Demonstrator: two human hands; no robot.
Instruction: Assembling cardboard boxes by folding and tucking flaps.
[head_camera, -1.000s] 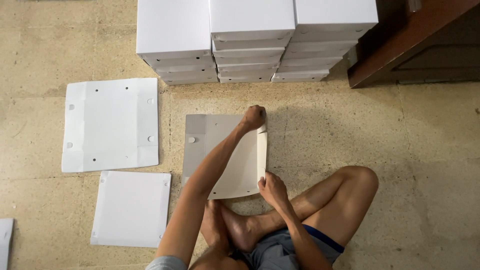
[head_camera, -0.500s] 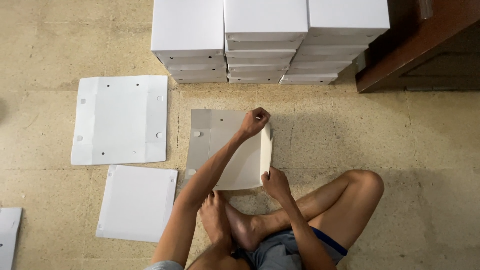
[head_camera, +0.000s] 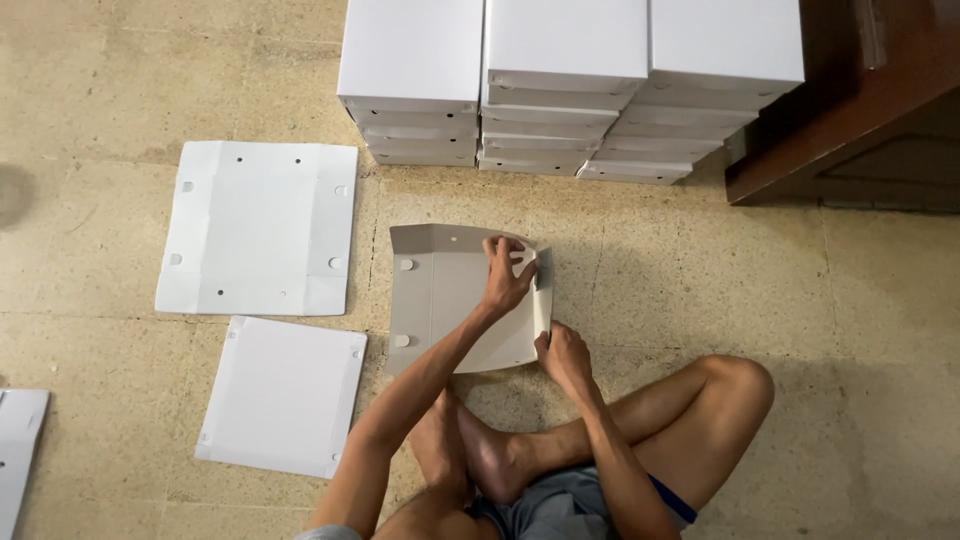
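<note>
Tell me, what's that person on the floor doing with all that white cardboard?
A person sits cross-legged on the stone floor, folding a flat cardboard sheet. The left hand presses near its far right corner, and the right hand lifts the right edge flap upright. Two more flat white sheets lie to the left. Stacks of finished white boxes stand just beyond.

Grey flat box blank (head_camera: 445, 305) on floor, right flap seemingly folded upright.

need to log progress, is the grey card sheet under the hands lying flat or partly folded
Partly folded. The grey sheet lies on the floor, but its right flap stands up, held between the left hand and right hand.
</note>
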